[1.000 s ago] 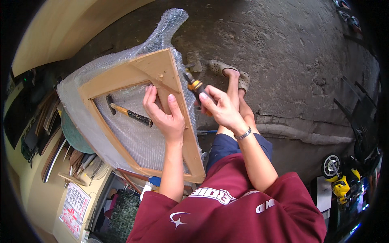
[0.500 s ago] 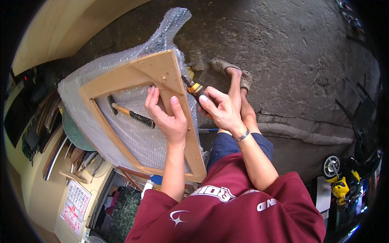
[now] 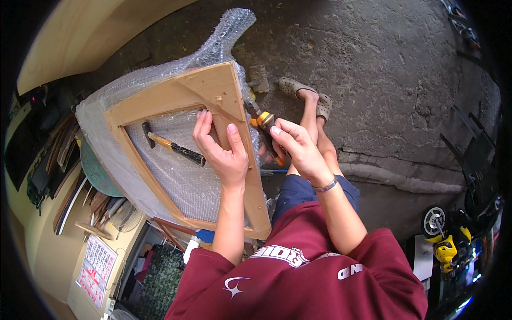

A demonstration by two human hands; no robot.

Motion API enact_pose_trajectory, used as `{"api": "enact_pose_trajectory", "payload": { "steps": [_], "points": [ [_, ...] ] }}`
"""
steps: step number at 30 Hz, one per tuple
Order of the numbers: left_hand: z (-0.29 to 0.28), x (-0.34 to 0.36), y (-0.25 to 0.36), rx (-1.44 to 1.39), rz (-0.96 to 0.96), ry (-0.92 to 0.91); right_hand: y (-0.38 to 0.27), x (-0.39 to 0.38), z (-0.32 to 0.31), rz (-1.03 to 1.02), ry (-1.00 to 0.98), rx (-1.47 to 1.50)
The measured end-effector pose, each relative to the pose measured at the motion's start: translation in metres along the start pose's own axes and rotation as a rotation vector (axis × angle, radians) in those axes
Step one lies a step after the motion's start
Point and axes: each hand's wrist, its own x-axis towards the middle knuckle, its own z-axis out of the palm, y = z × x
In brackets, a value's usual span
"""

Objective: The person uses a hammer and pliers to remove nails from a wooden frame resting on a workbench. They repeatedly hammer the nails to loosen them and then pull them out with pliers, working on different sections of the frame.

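A flat wooden frame (image 3: pixel 169 87) leans against a bubble-wrapped panel (image 3: pixel 96 114) in front of me. My left hand (image 3: pixel 223 154) lies on its right-hand rail, thumb apart on the wood and fingers stretched to the inner edge. In my right hand (image 3: pixel 301 146) are pliers with yellow and black handles (image 3: pixel 265 121). The handles are spread apart, and the jaws point at the frame's outer right edge near the top corner; whether they touch it I cannot tell. A small peg-like bit (image 3: pixel 218 100) stands on that corner. Inside the frame's opening, a hammer (image 3: pixel 173 148) rests on bubble wrap.
Rough concrete floor (image 3: pixel 384 80) stretches to the right of my legs. My clog-shod feet (image 3: pixel 296 86) are near the frame's top corner. Wood offcuts (image 3: pixel 66 144), a fan (image 3: pixel 127 217) and a calendar sheet (image 3: pixel 97 271) are on the left. A yellow-and-black wheeled thing (image 3: pixel 445 248) stands lower right.
My right hand has shifted slightly right and down, drawing the pliers a little away from the frame's edge. Their handles have spread wider. My left hand has barely moved.
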Motion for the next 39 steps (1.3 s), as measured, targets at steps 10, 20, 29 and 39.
{"api": "enact_pose_trajectory", "payload": {
  "steps": [10,20,29,39],
  "points": [
    [0.003,0.000,0.002,-0.052,-0.005,0.049,-0.071,0.020,-0.030,0.318,-0.171,-0.144],
    [0.003,0.002,0.002,-0.052,-0.009,0.033,-0.120,0.041,-0.031,0.332,-0.277,-0.614],
    [0.002,0.001,-0.002,-0.039,-0.007,0.021,-0.071,0.019,-0.034,-0.524,-0.018,-1.367],
    [0.004,0.001,0.001,-0.064,-0.016,0.043,-0.056,0.040,-0.054,-1.027,0.058,-1.614]
  ]
}}
